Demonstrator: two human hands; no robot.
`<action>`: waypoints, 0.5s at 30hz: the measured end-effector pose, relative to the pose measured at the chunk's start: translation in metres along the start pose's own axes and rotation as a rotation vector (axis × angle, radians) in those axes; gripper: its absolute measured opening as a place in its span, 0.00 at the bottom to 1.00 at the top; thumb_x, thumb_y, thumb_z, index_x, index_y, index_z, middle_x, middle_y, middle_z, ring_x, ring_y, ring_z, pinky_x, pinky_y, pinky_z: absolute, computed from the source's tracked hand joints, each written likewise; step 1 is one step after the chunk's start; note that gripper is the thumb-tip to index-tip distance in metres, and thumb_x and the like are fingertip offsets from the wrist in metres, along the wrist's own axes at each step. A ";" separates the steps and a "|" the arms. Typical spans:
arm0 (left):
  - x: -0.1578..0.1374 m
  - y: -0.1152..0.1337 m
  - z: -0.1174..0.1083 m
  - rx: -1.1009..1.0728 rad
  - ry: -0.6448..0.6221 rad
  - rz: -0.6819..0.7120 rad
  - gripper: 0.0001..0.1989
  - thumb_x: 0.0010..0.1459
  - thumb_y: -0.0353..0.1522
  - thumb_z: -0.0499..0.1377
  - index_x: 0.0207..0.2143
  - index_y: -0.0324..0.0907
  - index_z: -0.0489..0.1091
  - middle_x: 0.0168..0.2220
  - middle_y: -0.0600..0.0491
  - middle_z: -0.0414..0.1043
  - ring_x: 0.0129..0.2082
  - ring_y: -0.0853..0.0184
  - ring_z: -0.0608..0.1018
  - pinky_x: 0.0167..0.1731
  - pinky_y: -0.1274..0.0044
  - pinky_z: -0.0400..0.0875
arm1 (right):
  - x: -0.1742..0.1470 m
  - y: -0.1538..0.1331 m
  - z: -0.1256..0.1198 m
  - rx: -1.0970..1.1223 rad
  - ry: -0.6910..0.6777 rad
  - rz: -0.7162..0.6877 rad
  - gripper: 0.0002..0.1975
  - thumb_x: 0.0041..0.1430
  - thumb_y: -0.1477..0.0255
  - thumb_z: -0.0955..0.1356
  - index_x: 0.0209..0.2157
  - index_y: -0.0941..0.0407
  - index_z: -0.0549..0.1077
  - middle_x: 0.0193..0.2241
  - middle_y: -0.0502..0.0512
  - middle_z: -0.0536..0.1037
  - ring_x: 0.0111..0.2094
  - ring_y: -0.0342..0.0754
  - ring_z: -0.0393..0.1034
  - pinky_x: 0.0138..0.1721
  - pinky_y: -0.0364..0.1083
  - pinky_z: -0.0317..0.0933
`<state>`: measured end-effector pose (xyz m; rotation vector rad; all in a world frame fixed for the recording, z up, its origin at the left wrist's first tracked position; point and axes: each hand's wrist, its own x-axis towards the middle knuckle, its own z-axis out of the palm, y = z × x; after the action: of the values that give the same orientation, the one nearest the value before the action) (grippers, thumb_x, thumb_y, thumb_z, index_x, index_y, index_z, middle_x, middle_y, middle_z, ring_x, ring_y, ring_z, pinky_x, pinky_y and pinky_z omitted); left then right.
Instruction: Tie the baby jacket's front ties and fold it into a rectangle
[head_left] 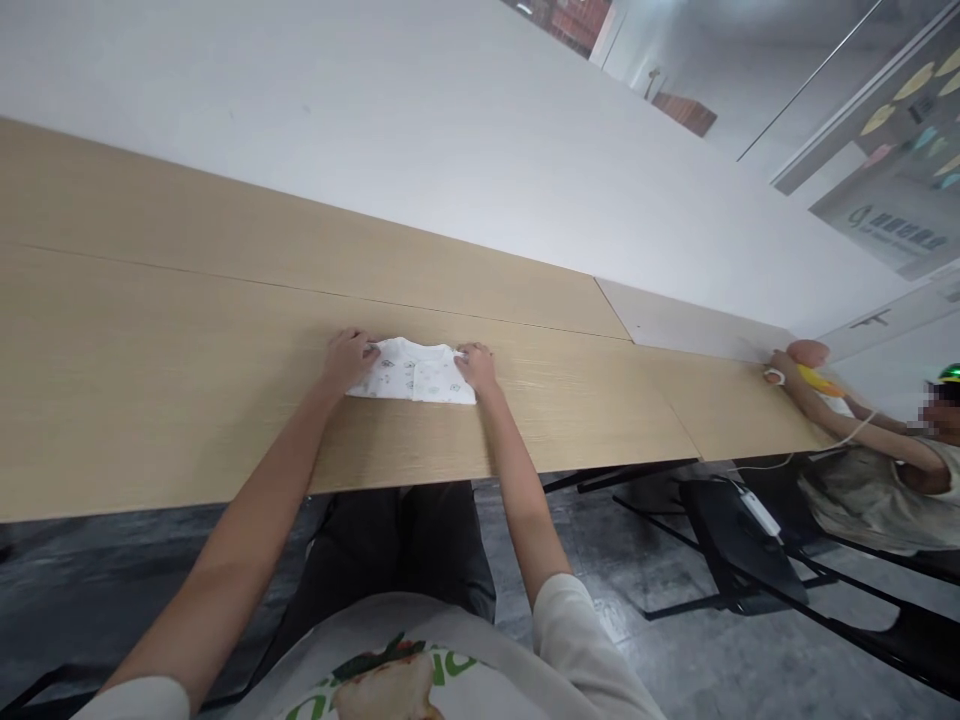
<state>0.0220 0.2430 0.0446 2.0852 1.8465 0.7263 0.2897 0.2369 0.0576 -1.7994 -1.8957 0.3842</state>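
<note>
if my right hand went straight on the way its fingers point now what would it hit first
Beyond the patterned white cloth it already touches, the right hand would likely cross the bare tabletop and meet the white wall first, though depth is unclear.

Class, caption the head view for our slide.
Left hand and right hand on opposite ends of a printed white cloth on a table.
</note>
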 end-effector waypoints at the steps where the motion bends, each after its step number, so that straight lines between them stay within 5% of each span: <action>1: 0.000 0.001 -0.004 -0.033 0.006 0.003 0.15 0.57 0.35 0.53 0.42 0.36 0.73 0.49 0.38 0.73 0.54 0.52 0.71 0.57 0.64 0.62 | 0.001 -0.001 -0.003 0.043 0.005 -0.008 0.06 0.57 0.77 0.68 0.34 0.58 0.78 0.43 0.60 0.79 0.49 0.53 0.70 0.57 0.53 0.58; 4: -0.002 0.006 -0.022 -0.241 0.068 -0.020 0.12 0.59 0.37 0.56 0.40 0.38 0.71 0.45 0.44 0.75 0.49 0.58 0.74 0.52 0.69 0.66 | -0.001 -0.006 -0.018 0.319 0.057 -0.003 0.03 0.56 0.75 0.68 0.29 0.57 0.74 0.34 0.55 0.79 0.40 0.49 0.72 0.49 0.49 0.64; 9: -0.010 0.030 -0.070 -0.626 0.198 0.033 0.17 0.61 0.44 0.57 0.40 0.38 0.67 0.39 0.50 0.74 0.39 0.69 0.72 0.42 0.77 0.68 | -0.014 -0.022 -0.071 0.771 0.152 -0.105 0.17 0.61 0.64 0.67 0.21 0.55 0.65 0.24 0.52 0.73 0.37 0.49 0.74 0.42 0.48 0.68; 15: -0.026 0.074 -0.138 -0.681 0.476 0.383 0.21 0.57 0.48 0.60 0.39 0.38 0.69 0.34 0.54 0.68 0.33 0.72 0.70 0.38 0.77 0.65 | -0.045 -0.054 -0.140 0.718 0.140 -0.323 0.18 0.63 0.55 0.68 0.30 0.55 0.74 0.22 0.48 0.71 0.33 0.48 0.76 0.43 0.51 0.71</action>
<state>0.0105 0.1877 0.1930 1.8881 1.1012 1.7778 0.3189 0.1690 0.1958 -1.0081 -1.6201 0.6898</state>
